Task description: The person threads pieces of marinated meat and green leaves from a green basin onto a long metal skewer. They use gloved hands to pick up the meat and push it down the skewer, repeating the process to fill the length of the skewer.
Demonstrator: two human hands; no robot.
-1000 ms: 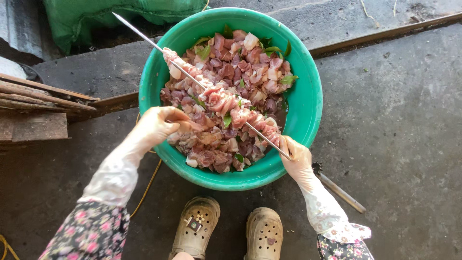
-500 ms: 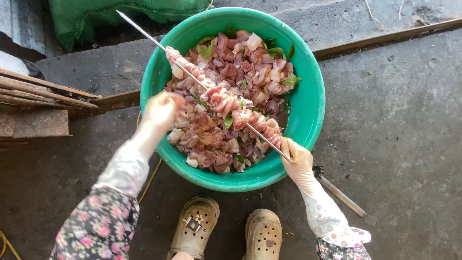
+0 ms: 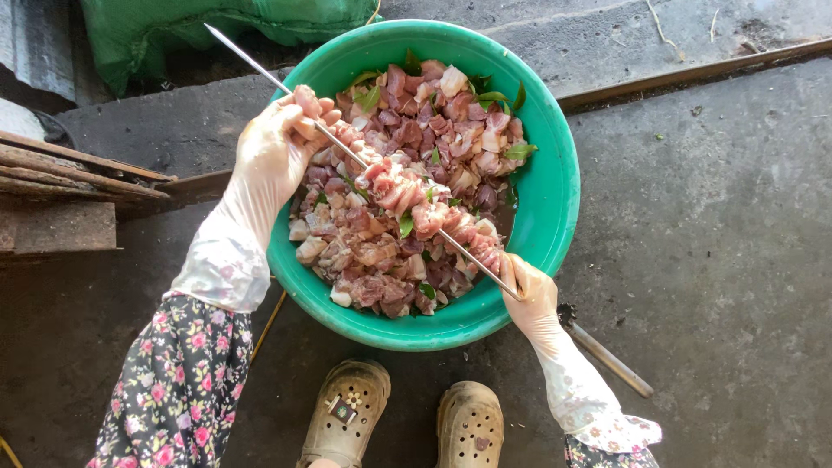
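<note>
The right hand (image 3: 530, 290) pinches the lower end of a long metal skewer (image 3: 260, 65) held across a green plastic basin (image 3: 555, 186) of cut raw meat (image 3: 390, 286) and leaves. The left hand (image 3: 276, 147), gloved, closes its fingers on a meat piece (image 3: 305, 97) at the skewer. The bare point juts past that hand; a slick glove could slip and bring the palm onto it. The threaded pieces (image 3: 416, 199) may slide off if the skewer tilts.

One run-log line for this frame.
left hand: pushing a meat piece onto skewer | right hand: gripping skewer's lower end | under them: green basin of chopped meat
</note>
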